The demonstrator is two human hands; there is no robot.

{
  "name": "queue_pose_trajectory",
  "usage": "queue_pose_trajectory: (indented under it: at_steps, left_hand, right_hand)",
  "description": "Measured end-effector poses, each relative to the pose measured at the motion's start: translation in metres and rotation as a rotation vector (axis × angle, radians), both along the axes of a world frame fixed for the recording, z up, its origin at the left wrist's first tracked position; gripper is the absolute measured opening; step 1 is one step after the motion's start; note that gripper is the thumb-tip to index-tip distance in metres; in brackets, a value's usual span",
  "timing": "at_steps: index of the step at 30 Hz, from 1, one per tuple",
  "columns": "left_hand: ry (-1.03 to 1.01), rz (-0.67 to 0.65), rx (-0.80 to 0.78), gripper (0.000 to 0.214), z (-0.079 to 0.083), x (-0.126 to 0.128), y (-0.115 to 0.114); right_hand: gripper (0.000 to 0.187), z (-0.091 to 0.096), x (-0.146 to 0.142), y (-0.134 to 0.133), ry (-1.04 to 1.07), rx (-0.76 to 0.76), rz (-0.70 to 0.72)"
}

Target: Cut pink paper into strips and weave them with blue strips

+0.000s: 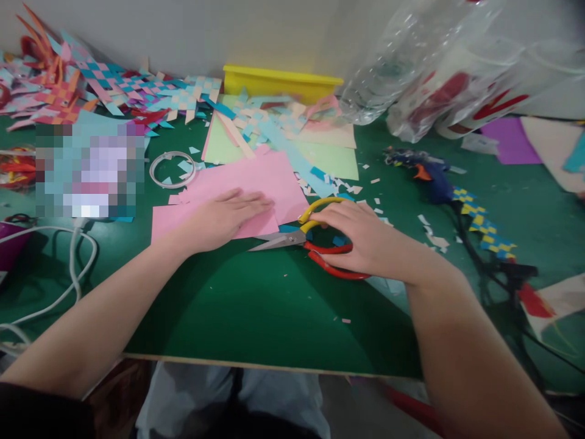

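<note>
My left hand lies flat with fingers stretched over sheets of pink paper on the green table. Fingers of my right hand are closed around the handles of a pair of scissors, one loop yellow and the other red. Its metal blades point left, slightly parted, beside the lower edge of the pink paper. One blade is partly hidden near that edge. A roll of clear tape rests just left of the pink sheets.
Woven paper strips pile up at the back left. A yellow holder stands against the wall. Plastic-wrapped cups are at the back right. Paper scraps are strewn about. A white cable runs along the left, a glue gun on the right.
</note>
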State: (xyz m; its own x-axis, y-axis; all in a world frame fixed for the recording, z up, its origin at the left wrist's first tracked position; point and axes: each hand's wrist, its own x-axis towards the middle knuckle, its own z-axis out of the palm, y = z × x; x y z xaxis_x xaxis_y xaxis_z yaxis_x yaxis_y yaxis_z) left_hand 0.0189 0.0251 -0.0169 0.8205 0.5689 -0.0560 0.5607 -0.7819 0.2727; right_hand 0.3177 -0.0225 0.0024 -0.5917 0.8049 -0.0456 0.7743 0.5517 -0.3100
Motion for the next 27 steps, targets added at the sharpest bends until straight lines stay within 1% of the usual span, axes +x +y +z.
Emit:
queue_pose_trajectory:
  at_steps: [5,9,12,16,20,22,24,27]
  left_hand:
    - [0.017,-0.007,0.007,0.059,0.002,0.001,0.000]
    - [0.028,0.008,-0.014,0.059,0.005,0.003,0.000]
    - [0.045,0.013,-0.034,0.061,0.006,0.006,0.003]
    - [0.061,0.023,-0.031,0.059,0.004,0.012,0.009]
    - [0.074,0.061,-0.002,0.057,-0.003,0.023,0.013]
    - [0.055,0.078,0.008,0.057,-0.005,0.028,0.014]
    - [0.007,0.107,-0.002,0.057,-0.004,0.030,0.015]
    - [-0.090,0.139,-0.063,0.061,0.006,0.025,0.015]
  right_hand:
    - [0.043,0.001,0.000,0.000,-0.016,0.003,-0.003]
    - [0.040,0.002,-0.003,0.001,-0.012,-0.003,-0.012]
    - [0.038,0.004,0.001,0.001,-0.006,-0.003,-0.030]
    - [0.039,0.005,0.012,0.000,-0.018,0.004,-0.084]
    - [0.036,0.003,0.020,0.001,-0.045,0.012,-0.158]
    - [0.036,0.001,0.021,0.003,-0.044,0.016,-0.168]
    - [0.036,0.000,0.021,0.004,-0.038,0.022,-0.161]
    - [0.035,0.000,0.021,0.004,-0.020,0.030,-0.136]
